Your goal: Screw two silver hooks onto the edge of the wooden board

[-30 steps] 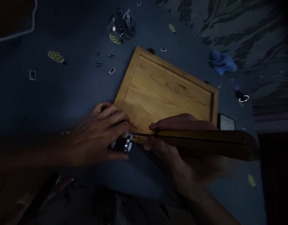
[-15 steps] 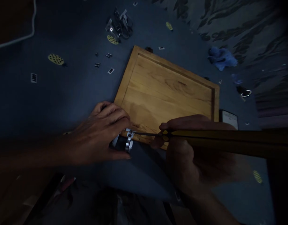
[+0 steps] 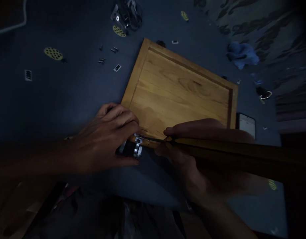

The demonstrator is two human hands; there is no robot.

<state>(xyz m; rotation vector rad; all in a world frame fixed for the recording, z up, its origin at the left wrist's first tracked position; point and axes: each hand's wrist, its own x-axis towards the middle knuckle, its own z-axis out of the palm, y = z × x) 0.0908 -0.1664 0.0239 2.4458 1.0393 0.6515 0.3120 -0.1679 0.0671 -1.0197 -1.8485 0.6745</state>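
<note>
A framed wooden panel (image 3: 178, 86), like a cabinet door, lies flat at an angle on the dark surface. At its near left corner sits a shiny metal hinge (image 3: 138, 147), partly covered by my fingers. My left hand (image 3: 110, 132) is closed on the hinge, its fingers over the panel's edge and the thumb below. In my right hand (image 3: 192, 149) is a screwdriver (image 3: 217, 151) with a dark yellow handle, gripped near the front. The shaft points left and its tip meets the hinge, as far as the dim light shows.
Several small screws (image 3: 101, 61) lie left of the panel, with a heap of metal hinges (image 3: 129, 16) behind. A phone (image 3: 246, 124) rests to the right, near a crumpled blue cloth (image 3: 242, 54). A ring-shaped object (image 3: 265, 95) lies beyond the panel's right side.
The view has shifted slightly. My right hand's fingers have moved a little left along the screwdriver and its handle has tilted. The left hand keeps its place on the hinge.
</note>
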